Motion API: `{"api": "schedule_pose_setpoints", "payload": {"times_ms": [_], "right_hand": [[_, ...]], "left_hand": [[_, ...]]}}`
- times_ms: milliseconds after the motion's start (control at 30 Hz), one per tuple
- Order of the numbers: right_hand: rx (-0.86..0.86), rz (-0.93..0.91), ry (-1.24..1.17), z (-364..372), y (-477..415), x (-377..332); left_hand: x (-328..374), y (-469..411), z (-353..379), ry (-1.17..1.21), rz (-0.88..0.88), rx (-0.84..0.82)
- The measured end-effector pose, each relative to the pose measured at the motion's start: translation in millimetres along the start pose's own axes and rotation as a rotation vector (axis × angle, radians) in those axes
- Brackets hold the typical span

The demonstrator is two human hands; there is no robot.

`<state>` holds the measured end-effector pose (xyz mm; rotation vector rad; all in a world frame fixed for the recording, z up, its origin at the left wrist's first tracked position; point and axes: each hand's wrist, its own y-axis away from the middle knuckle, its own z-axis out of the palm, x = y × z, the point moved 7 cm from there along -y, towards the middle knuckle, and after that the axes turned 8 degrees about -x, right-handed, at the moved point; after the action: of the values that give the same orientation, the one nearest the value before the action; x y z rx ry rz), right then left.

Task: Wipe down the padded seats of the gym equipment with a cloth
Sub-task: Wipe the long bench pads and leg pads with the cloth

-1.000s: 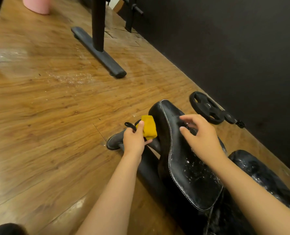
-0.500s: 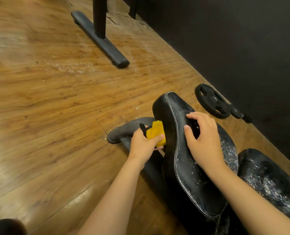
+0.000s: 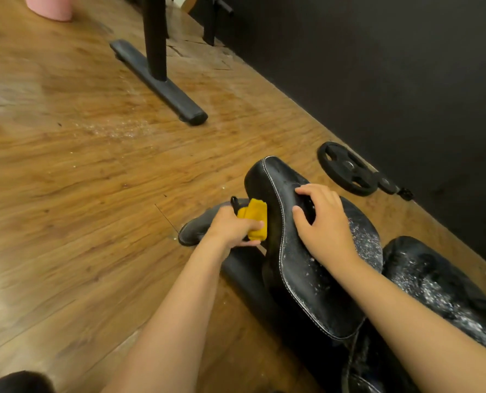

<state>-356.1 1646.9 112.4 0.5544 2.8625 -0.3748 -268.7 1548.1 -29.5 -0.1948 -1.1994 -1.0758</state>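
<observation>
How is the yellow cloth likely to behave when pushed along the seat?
Probably soft and floppy: the yellow cloth sits bunched in the left hand. Likely light: one hand holds it. It may drag on the padded seat, which looks speckled with residue.

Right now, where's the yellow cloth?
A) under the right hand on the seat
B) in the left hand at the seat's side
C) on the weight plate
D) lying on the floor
B: the left hand grips the yellow cloth at the side of the padded seat; the right hand rests bare on its top.
</observation>
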Motion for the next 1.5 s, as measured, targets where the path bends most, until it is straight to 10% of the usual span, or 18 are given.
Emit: {"api": "schedule_pose_setpoints", "payload": {"times_ms": [200,433,733,1000,1267,1500], "right_hand": [[-0.052,0.056,-0.158,-30,-5,-15],[0.143,-0.060,-0.457,-80,7,-72],[0.148,0.241,-0.932,-104,-3,-34],[0.147,0.348,-0.928,-94,-11,6],[-0.144,0.277,-0.699,-51,-58,24],[-0.431,-0.058,-0.251,-21,-138,-33]], "left_hand": [[54,39,-10,-0.087,0.216,0.072],[168,105,48,-0.711,0.612,0.162],[204,131,104,-0.899,0.865,-0.047],[206,112,108,-0.848,0.704,-0.313],[141,16,-9,-0.659,0.292,0.175],[63,-30,10,-0.240,0.055,-0.162]]}}
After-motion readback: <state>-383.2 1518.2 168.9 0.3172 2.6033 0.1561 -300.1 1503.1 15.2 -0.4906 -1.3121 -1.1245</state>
